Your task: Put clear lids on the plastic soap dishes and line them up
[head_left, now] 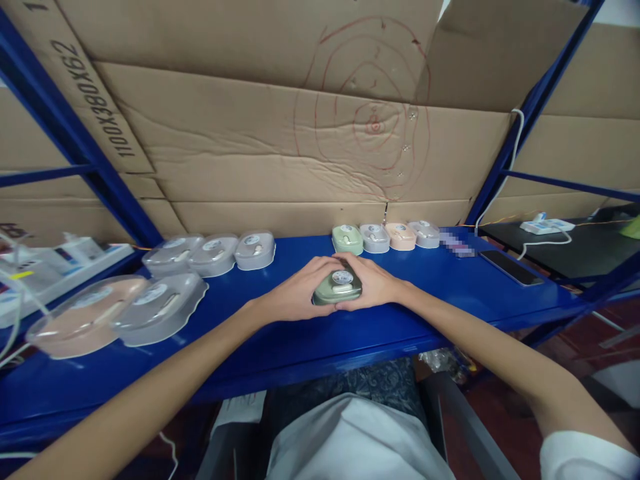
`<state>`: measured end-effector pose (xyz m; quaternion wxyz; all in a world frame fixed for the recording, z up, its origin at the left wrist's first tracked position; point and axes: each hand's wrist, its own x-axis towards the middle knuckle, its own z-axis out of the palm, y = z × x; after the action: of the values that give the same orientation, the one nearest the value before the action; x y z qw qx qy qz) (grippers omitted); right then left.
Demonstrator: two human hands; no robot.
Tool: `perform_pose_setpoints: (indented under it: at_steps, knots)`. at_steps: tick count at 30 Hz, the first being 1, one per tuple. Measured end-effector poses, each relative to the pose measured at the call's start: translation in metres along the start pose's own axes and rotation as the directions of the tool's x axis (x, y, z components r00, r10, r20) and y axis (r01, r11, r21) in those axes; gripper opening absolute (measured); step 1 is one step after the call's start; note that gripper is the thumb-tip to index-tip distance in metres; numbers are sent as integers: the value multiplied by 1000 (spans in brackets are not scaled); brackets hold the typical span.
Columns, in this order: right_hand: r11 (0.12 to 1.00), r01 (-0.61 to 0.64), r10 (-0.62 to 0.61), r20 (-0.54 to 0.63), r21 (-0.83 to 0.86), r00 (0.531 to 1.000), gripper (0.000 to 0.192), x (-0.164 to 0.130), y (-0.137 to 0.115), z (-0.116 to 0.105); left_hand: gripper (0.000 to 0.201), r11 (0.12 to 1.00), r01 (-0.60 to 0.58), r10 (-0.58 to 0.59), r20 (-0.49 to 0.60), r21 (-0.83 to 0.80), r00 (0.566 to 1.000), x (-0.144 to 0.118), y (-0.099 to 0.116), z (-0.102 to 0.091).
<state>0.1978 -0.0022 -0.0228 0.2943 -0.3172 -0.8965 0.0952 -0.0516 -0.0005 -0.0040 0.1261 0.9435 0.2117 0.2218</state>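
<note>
Forearms come in from both lower corners and meet at the middle of the blue tabletop (280, 347), just past its near edge. The left hand (295, 293) and right hand (373, 283) close around a green case (339, 288) with a clear lid and a round label on top. The left fingers (320, 270) curl over its left side and the right fingers cup its right side and front, so both hands are clamped on the same piece, neither one nearer than the other. The case sits flat on the tabletop, its long axis running left to right between the palms.

Bare blue surface lies on every side of the hands, widest to the right and toward the near edge.

Farther left, a peach case (83, 320) and a grey case (160, 307) lie side by side, with a row of three grey cases (213, 253) behind them. Straight beyond the hands, against the cardboard backing (300, 147), stands a row of four small cases (385, 237), green, grey, peach and grey, well apart from the held one. A dark phone (510, 267) lies flat to the far right near the shelf post.
</note>
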Motion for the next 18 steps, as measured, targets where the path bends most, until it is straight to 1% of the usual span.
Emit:
perform_pose_setpoints:
  at_steps: [3, 6, 8, 11, 14, 18]
  knots:
    - [1000, -12, 12, -50, 5, 999, 105, -4, -2, 2, 70, 1000, 15, -15, -20, -28, 1000, -1, -2, 6]
    - [999, 28, -25, -109, 19, 994, 99, -8, 2, 6, 70, 996, 26, -30, -43, -82, 999, -2, -2, 10]
    - [997, 63, -58, -134, 33, 989, 94, -10, 5, 7, 70, 994, 33, -37, -35, -109, 999, -4, -3, 9]
    - [994, 89, -81, -138, 55, 987, 89, -11, 9, 9, 70, 990, 60, -63, -22, -127, 998, -7, -7, 7]
    - [995, 84, -76, -130, 61, 989, 87, -11, 11, 11, 72, 985, 83, -87, -22, -151, 996, -10, -11, 7]
    - [997, 71, -68, -120, 26, 990, 88, -10, 11, 13, 78, 977, 94, -102, -31, -191, 994, -10, -14, 9]
